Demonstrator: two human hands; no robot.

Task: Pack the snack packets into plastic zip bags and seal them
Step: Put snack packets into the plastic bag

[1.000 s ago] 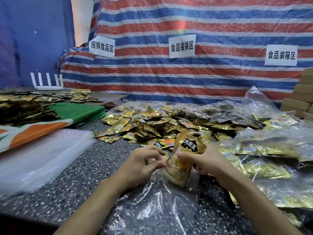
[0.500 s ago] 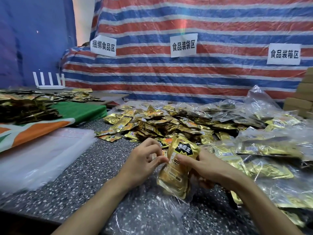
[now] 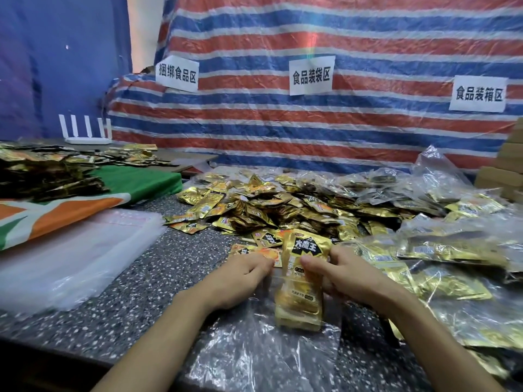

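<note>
Your right hand (image 3: 348,275) clasps the packet stack (image 3: 300,295) end-on to feed the zip bag (image 3: 263,352), whose mouth your left hand (image 3: 243,278), at nine o'clock, seemingly pinches open.

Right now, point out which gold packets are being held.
The upright front stack, gripped by the right hand; all others lie loose or bagged on the table.

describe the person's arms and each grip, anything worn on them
Nothing worn that shows. The left forearm and right forearm are bare down to the frame's lower edge, with no sleeves in view. The left grip and right grip are ungloved hands, with no watch, bracelet or ring visible.
</note>
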